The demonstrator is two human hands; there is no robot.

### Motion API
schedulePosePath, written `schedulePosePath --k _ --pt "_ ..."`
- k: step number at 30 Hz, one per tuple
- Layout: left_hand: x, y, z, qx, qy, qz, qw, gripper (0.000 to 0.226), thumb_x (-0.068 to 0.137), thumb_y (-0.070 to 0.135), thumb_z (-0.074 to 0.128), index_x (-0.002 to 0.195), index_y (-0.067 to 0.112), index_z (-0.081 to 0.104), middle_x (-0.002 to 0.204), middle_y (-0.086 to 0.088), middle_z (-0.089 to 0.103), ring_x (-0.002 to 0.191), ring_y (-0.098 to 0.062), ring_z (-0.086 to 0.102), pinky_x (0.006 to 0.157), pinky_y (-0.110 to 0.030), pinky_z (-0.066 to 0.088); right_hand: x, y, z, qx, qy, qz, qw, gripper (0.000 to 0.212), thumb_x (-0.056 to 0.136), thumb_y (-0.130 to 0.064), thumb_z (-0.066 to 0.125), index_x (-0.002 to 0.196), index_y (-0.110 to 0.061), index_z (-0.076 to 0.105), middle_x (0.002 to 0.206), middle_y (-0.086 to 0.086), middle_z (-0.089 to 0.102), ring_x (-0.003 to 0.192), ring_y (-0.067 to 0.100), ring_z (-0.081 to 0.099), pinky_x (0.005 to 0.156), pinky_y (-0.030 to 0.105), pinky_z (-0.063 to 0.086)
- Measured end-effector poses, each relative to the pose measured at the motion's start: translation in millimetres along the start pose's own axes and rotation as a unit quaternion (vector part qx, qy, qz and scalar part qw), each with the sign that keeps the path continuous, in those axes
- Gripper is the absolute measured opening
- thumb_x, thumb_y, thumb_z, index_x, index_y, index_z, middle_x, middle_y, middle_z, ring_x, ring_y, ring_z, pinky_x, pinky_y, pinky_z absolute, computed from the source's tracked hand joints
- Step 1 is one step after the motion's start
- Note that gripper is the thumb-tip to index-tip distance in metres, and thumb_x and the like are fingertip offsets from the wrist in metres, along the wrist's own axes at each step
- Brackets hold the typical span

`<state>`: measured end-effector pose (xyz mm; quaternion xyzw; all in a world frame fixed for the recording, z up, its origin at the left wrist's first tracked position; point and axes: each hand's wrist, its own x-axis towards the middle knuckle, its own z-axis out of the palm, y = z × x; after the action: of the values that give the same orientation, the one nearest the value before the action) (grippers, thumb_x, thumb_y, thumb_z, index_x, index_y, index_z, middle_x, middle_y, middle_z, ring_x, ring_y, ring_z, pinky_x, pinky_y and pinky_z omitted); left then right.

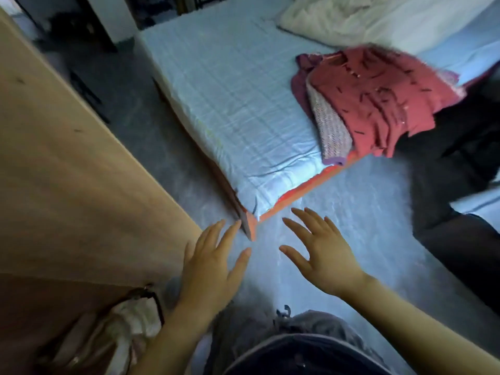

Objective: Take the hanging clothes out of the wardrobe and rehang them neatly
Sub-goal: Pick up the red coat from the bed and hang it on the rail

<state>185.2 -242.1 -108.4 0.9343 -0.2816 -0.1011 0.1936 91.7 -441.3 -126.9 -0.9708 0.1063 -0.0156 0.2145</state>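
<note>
A heap of clothes [378,98] lies on the bed [230,90] at the right: a red patterned garment on top, a purple one beneath, a knitted pinkish piece at its left edge. My left hand [213,266] and my right hand [322,253] hover side by side over the floor near the bed's corner, both empty with fingers spread. The tan wardrobe panel [67,171] fills the left. At the bottom left, pale garments [119,328] hang by a dark hanger inside it.
A cream duvet [351,17] is bunched at the head of the bed. Dark cloth [460,158] lies on the floor at the right. The bed's orange frame corner [251,226] juts out just ahead of my left fingers. Dark furniture stands at the far top left.
</note>
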Motion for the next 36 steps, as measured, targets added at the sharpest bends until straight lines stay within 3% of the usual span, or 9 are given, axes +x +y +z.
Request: schedulePosePath --k 6,14,18,22,28,36 --pt "96.6 59.4 24.5 0.012 -0.026 0.131 0.991 0.053 0.087 0.057 0.035 0.133 0.033 0.042 0.137 -0.002 0.049 0.124 -0.025 0.047 0.095 -0.057 0.04 7.3 76.4 -24.9 0.021 0.059 0.126 0.99 0.062 0.09 -0.061 0.028 0.133 -0.021 0.05 0.144 0.005 0.044 0.134 0.031 0.038 0.107 0.054 0.03" --pt "259.9 127.9 75.7 0.018 -0.068 0.196 0.978 0.061 0.087 0.062 0.024 0.137 0.031 0.042 0.14 0.0 0.046 0.129 -0.023 0.043 0.099 -0.059 0.038 105.5 187.9 -55.9 0.004 0.068 0.19 0.979 0.062 0.089 -0.062 0.027 0.134 -0.024 0.048 0.145 0.004 0.042 0.136 0.029 0.035 0.109 0.054 0.03" --pt "367.9 158.7 76.4 0.027 -0.076 0.178 0.981 0.069 0.084 0.065 0.014 0.14 0.032 0.036 0.145 0.002 0.04 0.134 -0.02 0.036 0.105 -0.056 0.031 193.3 241.3 -93.7 -0.004 0.059 0.179 0.982 0.062 0.089 -0.059 0.028 0.132 -0.021 0.05 0.142 0.006 0.045 0.132 0.03 0.039 0.106 0.051 0.032" --pt "470.8 177.0 67.7 0.024 -0.058 0.17 0.983 0.067 0.086 0.064 0.017 0.14 0.029 0.037 0.141 0.0 0.045 0.129 -0.021 0.041 0.1 -0.054 0.037 292.6 290.1 -135.3 -0.013 0.073 0.128 0.989 0.057 0.09 -0.055 0.033 0.126 -0.017 0.056 0.131 0.009 0.054 0.122 0.031 0.049 0.1 0.046 0.039" --pt "592.0 211.0 72.8 0.026 -0.043 0.177 0.983 0.065 0.089 0.061 0.024 0.136 0.021 0.044 0.132 -0.005 0.054 0.118 -0.026 0.052 0.093 -0.052 0.043 386.9 371.6 -171.5 0.02 0.098 0.136 0.986 0.059 0.089 -0.056 0.034 0.127 -0.018 0.055 0.133 0.009 0.053 0.125 0.03 0.047 0.102 0.053 0.038" --pt "743.8 274.5 123.7 0.05 -0.04 0.091 0.994 0.066 0.086 0.061 0.024 0.137 0.022 0.044 0.133 -0.001 0.052 0.118 -0.021 0.051 0.094 -0.044 0.044 522.1 536.8 -202.6 0.025 0.022 0.092 0.995 0.061 0.087 -0.054 0.033 0.125 -0.012 0.058 0.128 0.011 0.056 0.121 0.031 0.05 0.101 0.049 0.04"
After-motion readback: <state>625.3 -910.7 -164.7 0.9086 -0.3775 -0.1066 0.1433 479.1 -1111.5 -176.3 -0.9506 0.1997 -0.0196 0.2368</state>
